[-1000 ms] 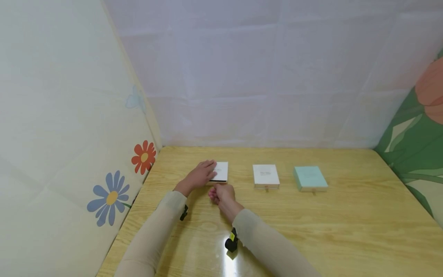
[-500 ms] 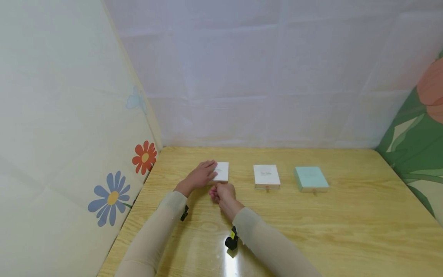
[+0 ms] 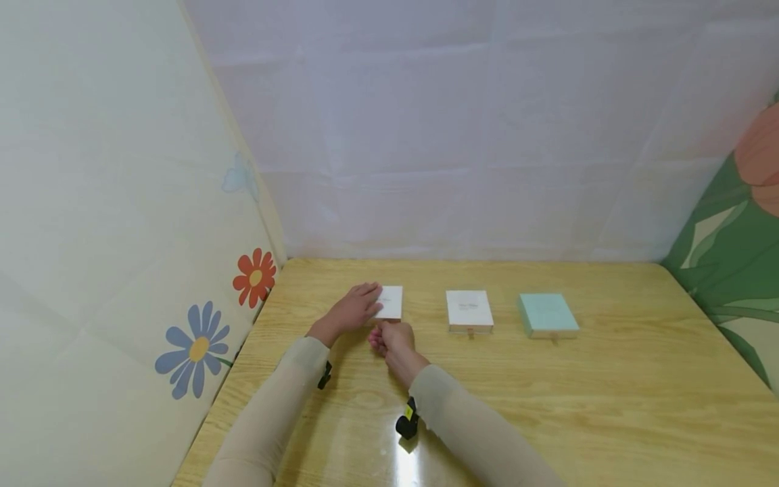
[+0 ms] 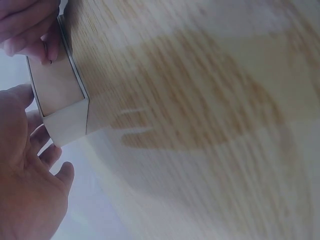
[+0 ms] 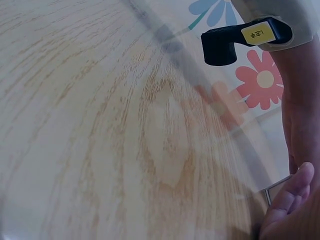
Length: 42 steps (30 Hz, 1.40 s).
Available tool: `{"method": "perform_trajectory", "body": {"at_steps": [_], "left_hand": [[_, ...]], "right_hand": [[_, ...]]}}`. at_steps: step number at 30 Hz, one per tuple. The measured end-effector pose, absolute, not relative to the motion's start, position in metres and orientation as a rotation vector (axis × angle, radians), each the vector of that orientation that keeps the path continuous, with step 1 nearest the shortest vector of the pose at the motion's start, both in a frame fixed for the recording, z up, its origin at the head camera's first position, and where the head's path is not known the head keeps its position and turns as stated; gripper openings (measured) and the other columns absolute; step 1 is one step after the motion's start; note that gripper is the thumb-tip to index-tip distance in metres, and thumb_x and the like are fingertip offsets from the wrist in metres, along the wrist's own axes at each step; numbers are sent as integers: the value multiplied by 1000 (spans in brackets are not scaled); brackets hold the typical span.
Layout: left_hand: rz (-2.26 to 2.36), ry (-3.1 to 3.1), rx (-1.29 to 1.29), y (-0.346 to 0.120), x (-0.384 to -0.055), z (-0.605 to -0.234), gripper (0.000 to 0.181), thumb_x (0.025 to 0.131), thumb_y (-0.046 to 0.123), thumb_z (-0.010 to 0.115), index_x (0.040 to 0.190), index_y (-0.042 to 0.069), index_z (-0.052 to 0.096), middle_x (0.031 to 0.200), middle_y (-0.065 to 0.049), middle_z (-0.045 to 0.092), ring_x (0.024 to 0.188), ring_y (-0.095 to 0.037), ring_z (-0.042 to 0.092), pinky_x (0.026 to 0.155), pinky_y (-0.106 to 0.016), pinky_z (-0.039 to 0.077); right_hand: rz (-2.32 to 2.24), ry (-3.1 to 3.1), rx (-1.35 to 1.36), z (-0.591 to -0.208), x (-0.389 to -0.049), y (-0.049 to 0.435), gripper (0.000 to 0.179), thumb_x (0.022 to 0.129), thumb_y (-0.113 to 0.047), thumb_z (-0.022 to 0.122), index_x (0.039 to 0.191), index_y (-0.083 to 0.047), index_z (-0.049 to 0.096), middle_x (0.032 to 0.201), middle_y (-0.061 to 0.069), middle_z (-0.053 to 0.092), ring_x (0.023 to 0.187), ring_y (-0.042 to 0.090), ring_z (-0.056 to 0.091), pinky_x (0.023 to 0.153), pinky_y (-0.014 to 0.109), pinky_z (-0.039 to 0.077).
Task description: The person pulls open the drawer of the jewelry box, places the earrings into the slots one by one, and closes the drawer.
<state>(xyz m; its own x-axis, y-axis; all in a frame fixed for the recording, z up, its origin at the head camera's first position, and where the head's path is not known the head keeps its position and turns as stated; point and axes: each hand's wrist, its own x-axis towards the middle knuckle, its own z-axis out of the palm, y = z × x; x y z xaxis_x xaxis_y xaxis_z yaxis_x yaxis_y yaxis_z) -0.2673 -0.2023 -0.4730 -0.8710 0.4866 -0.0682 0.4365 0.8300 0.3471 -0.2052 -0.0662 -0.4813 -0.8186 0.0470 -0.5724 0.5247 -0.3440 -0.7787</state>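
Observation:
A white box (image 3: 391, 302) lies at the left of the wooden table, its left part covered by my left hand (image 3: 353, 309). In the left wrist view, my left hand (image 4: 27, 170) holds this box's side (image 4: 70, 122), the thumb over its top edge and other fingers behind. At the box's cream front (image 4: 60, 87), curled fingers of my right hand (image 4: 30, 22) pinch a small tab, mostly hidden. The head view shows my right hand (image 3: 392, 340) just in front of the box. The right wrist view has only part of that hand (image 5: 290, 210) and a box corner.
A second white box (image 3: 469, 308) with a front pull tab stands to the right. Beyond it is a mint-green box (image 3: 549, 312). Cloth with flowers (image 3: 198, 350) hangs along the left table edge, and a pale cloth (image 3: 475, 135) hangs behind.
One second ago a dark gap showed along the front of the left box; it no longer shows, the front now sitting close against the top. Both hands have hardly moved.

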Motion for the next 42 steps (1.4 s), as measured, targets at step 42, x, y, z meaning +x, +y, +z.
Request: {"method": "perform_trajectory", "body": {"at_steps": [42], "left_hand": [[518, 2863, 665, -202, -274, -475, 57, 109, 35, 46, 156, 5, 37, 163, -13, 34, 152, -34, 27, 125, -47, 23]], "right_hand": [[-2188, 1573, 658, -482, -203, -63, 24, 95, 3, 48, 83, 7, 69, 56, 3, 62, 44, 6, 57, 43, 16, 50]]}}
